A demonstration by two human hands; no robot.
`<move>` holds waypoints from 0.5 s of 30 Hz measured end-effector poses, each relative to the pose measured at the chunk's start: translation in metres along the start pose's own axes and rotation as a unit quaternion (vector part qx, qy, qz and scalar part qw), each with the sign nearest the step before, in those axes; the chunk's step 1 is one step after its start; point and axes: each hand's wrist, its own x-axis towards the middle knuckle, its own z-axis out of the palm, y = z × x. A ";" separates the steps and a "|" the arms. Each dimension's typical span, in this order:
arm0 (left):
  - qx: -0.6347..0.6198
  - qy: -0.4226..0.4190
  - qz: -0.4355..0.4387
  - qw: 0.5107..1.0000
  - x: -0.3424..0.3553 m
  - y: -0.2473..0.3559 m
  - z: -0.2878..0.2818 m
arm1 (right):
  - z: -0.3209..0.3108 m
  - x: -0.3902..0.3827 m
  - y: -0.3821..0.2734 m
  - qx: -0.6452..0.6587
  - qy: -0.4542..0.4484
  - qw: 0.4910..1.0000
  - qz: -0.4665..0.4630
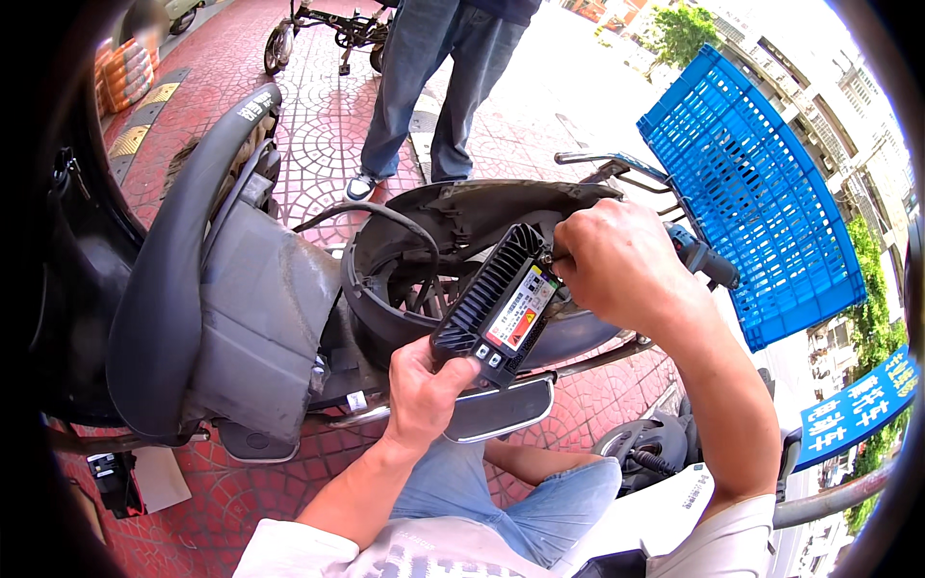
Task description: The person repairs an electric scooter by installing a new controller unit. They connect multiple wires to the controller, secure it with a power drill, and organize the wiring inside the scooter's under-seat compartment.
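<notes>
A black finned motor controller [499, 303], with a printed label on its face, is tilted above the opened body of an electric scooter [385, 308]. My left hand [424, 390] grips its lower end, thumb on the face beside the metal terminals. At the upper right end, my right hand [617, 255] is closed, its fingertips bent down against the controller's edge. What those fingertips pinch, if anything, is hidden by the hand. A thick black cable [385, 214] curves over the round opening in the scooter's body, where more cables show.
The scooter's black seat [173, 279] is tipped up at left. A blue plastic crate [752, 193] stands at right, behind the handlebar grip [713, 265]. Another person in jeans [414, 77] stands across from me. A small open box [145, 482] lies on the red paving.
</notes>
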 end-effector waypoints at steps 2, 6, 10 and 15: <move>-0.002 -0.001 0.001 1.000 0.000 -0.002 0.000 | -0.001 0.000 0.004 0.024 0.017 1.000 0.006; 0.012 0.005 0.008 1.000 0.000 0.000 0.001 | -0.009 0.009 0.015 0.103 -0.021 0.994 0.013; 0.013 0.008 0.008 1.000 0.000 0.001 0.003 | -0.017 0.015 0.029 0.149 -0.062 0.987 0.006; 0.004 0.011 0.009 1.000 -0.001 0.005 0.006 | -0.002 0.016 0.045 0.199 -0.048 0.978 -0.044</move>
